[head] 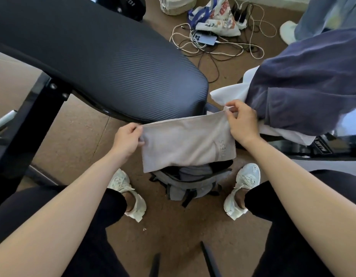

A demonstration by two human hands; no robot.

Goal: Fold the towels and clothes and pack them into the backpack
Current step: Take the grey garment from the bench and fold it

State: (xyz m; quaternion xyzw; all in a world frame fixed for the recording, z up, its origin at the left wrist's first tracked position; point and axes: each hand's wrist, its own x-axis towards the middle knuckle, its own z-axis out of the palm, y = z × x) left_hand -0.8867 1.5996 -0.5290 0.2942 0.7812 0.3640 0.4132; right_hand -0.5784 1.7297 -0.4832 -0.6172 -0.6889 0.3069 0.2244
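Head view: both hands are holding a folded grey towel (pixel 185 142) at the centre of the frame. The left hand (pixel 127 139) is pinching the towel's upper corner at 9 o'clock, fingers curled over the edge. The right hand (pixel 242 121) is pinching the opposite upper corner at 2 o'clock between thumb and fingers. The towel is hanging flat between them, directly over the grey backpack (pixel 193 186), and its lower edge is overlapping the bag's open mouth. The backpack is standing on the brown floor (pixel 173 226) at 6 o'clock of the towel, between the person's white shoes (pixel 129 192), with grey fabric showing inside. At 2 o'clock of the frame a navy garment (pixel 305 86) is lying on a white cloth (pixel 233 92). A black padded seat (pixel 113 62) is filling the 10 o'clock area. Cables (pixel 213 48) are lying tangled on the floor at 12 o'clock.
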